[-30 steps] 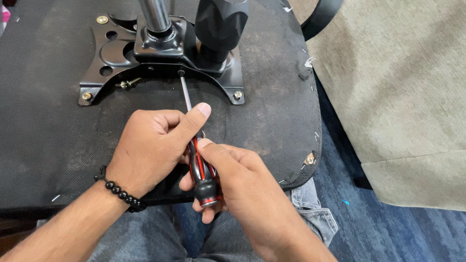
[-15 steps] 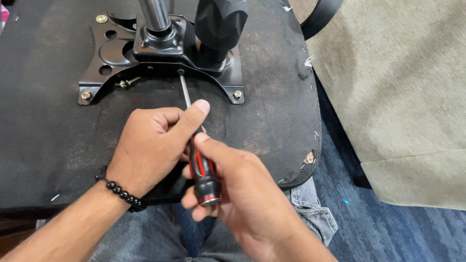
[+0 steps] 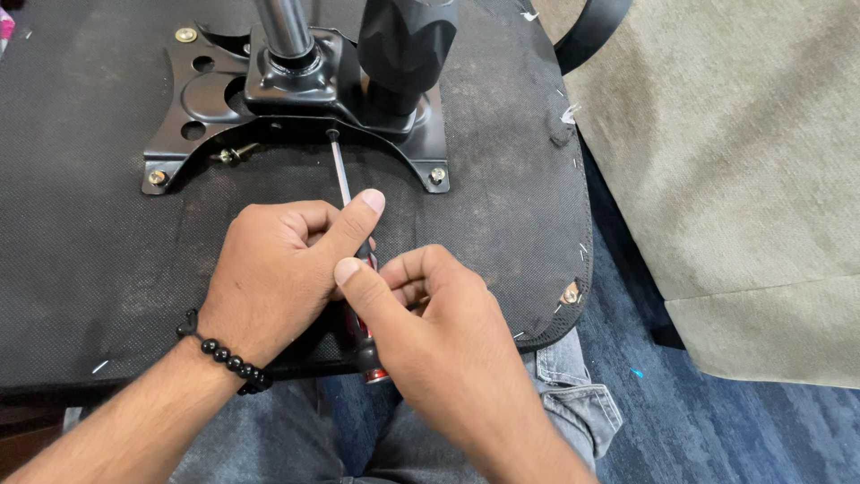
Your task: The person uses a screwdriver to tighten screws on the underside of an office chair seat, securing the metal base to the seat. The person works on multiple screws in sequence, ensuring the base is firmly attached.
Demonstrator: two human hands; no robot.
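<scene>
Denim-clad legs (image 3: 555, 394) fill the bottom edge of the frame, and the upturned underside of a chair seat (image 3: 81, 224), covered in black mesh fabric, rests across them. Just above the lap, the right hand (image 3: 430, 332) is closed around the red and black handle of a screwdriver (image 3: 363, 345), thumb laid along the top, so only the butt of the handle shows below the palm. Beside it and touching it, the left hand (image 3: 278, 278), with a black bead bracelet (image 3: 224, 358) at the wrist, pinches the upper part of the tool between curled fingers and an outstretched thumb, steadying the thin metal shaft (image 3: 339, 170). That shaft runs up toward the centre of the frame, and its tip sits at the curved front edge of the black metal mounting plate (image 3: 179, 99), under the base of the chrome column (image 3: 285, 27). Brass-coloured bolts remain seated at the plate's corners: one at the lower left (image 3: 158, 177), one at the lower right (image 3: 437, 176), one at the upper left (image 3: 185, 35). Judging by this, the plate is still fully fastened and the fastener at the tip is the one being worked; whether it is loose I cannot tell. In the upper centre stands a black plastic part (image 3: 408, 45), and the right side holds beige upholstery (image 3: 735, 161) over blue carpet (image 3: 717, 421).
</scene>
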